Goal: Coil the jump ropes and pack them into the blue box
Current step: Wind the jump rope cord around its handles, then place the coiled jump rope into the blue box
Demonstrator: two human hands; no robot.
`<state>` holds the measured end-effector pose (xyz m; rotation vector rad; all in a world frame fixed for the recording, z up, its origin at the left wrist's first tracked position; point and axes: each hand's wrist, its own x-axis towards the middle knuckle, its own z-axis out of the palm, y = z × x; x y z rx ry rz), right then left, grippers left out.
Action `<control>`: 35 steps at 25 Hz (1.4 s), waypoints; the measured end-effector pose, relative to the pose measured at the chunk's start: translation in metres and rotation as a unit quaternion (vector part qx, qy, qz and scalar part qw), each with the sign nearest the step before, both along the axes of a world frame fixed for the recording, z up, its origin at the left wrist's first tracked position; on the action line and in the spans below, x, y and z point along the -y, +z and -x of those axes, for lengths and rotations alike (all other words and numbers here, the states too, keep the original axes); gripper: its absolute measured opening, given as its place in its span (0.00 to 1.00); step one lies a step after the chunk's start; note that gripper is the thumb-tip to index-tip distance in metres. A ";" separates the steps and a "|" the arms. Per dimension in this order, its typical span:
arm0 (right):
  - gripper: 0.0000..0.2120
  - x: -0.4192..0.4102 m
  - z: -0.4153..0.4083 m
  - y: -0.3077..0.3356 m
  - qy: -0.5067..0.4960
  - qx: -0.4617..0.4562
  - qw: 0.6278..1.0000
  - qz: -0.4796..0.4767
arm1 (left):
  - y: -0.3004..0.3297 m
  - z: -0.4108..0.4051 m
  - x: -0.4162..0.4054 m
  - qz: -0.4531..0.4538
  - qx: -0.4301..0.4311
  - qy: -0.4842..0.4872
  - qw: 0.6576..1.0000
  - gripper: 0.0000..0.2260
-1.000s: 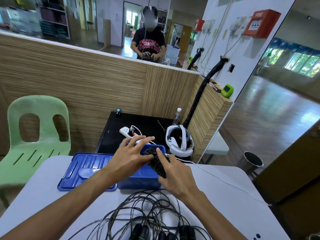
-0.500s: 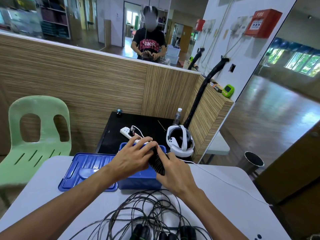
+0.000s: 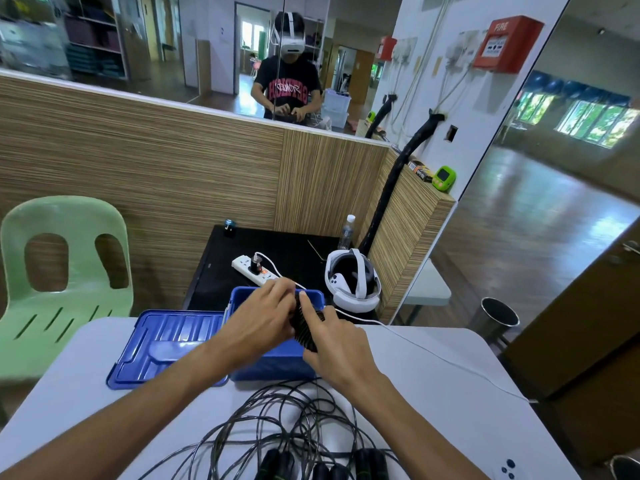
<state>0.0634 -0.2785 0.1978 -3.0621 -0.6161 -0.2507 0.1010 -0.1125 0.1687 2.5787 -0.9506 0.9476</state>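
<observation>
Both hands, left (image 3: 263, 327) & right (image 3: 337, 348), pinch ribbed black handles (image 3: 304, 329) above blue box (image 3: 277, 365); handles' long axis runs 11-to-5 o'clock.

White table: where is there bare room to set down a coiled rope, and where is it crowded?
Bare patches on the white table: right of the blue box, crossed only by a white cable, and the left edge beside the lid. Crowded: loose jump ropes in front; both hands over the box.

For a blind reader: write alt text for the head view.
Both hands, left hand and right hand, hold black ribbed handles over an open blue box on a white table. Its lid lies left; tangled jump ropes lie nearer.
</observation>
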 end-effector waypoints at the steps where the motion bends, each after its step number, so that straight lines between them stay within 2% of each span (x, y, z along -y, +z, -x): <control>1: 0.40 0.000 -0.002 0.000 -0.011 -0.006 1.000 -0.002 | -0.005 0.008 0.007 0.036 -0.028 0.016 0.999 0.10; 6: 0.43 -0.001 -0.004 -0.006 -0.030 -0.012 0.999 -0.007 | -0.012 0.043 0.036 0.195 -0.124 0.073 0.970 0.12; 11: 0.47 0.007 -0.012 -0.008 -0.026 0.044 0.999 -0.007 | -0.015 0.047 0.028 0.157 -0.138 0.094 0.973 0.16; 14: 0.52 0.008 -0.011 -0.014 -0.051 0.110 0.993 -0.011 | -0.020 0.055 0.023 0.217 -0.182 0.046 0.958 0.17; 16: 0.52 0.006 -0.010 -0.020 -0.048 0.136 0.989 -0.013 | -0.020 0.059 0.024 0.289 -0.190 0.024 0.938 0.20; 17: 0.51 0.005 -0.010 -0.022 -0.043 0.146 0.988 -0.012 | -0.020 0.059 0.026 0.358 -0.189 0.024 0.914 0.21; 18: 0.51 0.004 -0.010 -0.023 -0.042 0.153 0.987 -0.014 | -0.016 0.056 0.029 0.441 -0.209 0.040 0.872 0.21; 20: 0.48 -0.002 -0.008 -0.027 -0.047 0.146 0.988 -0.024 | -0.009 0.044 0.032 0.591 -0.313 0.063 0.741 0.24; 21: 0.47 -0.006 -0.005 -0.030 -0.048 0.138 0.989 -0.028 | -0.008 0.038 0.033 0.631 -0.368 0.063 0.679 0.25; 22: 0.46 -0.012 0.000 -0.033 -0.044 0.121 0.991 -0.031 | -0.010 0.032 0.033 0.650 -0.395 0.070 0.645 0.24; 23: 0.45 -0.017 0.005 -0.035 -0.036 0.102 0.993 -0.039 | -0.013 0.027 0.033 0.657 -0.397 0.080 0.635 0.22; 26: 0.38 -0.022 0.016 -0.031 0.010 0.023 0.993 -0.115 | -0.013 0.022 0.022 0.670 -0.389 0.074 0.628 0.08; 27: 0.38 -0.021 0.018 -0.028 0.019 -0.015 0.986 -0.162 | -0.013 0.020 0.016 0.667 -0.401 0.056 0.626 0.07; 29: 0.41 -0.020 0.020 -0.024 0.019 -0.101 0.957 -0.270 | -0.012 0.015 0.002 0.649 -0.425 0.019 0.631 0.08; 31: 0.45 -0.023 0.020 -0.027 0.020 -0.171 0.926 -0.335 | -0.012 0.009 -0.004 0.627 -0.439 -0.020 0.644 0.11; 33: 0.45 -0.032 0.020 -0.036 0.030 -0.196 0.906 -0.375 | -0.014 0.006 -0.002 0.607 -0.451 -0.047 0.653 0.10; 35: 0.44 -0.043 0.016 -0.049 0.024 -0.188 0.904 -0.383 | -0.018 0.005 0.001 0.584 -0.448 -0.037 0.675 0.11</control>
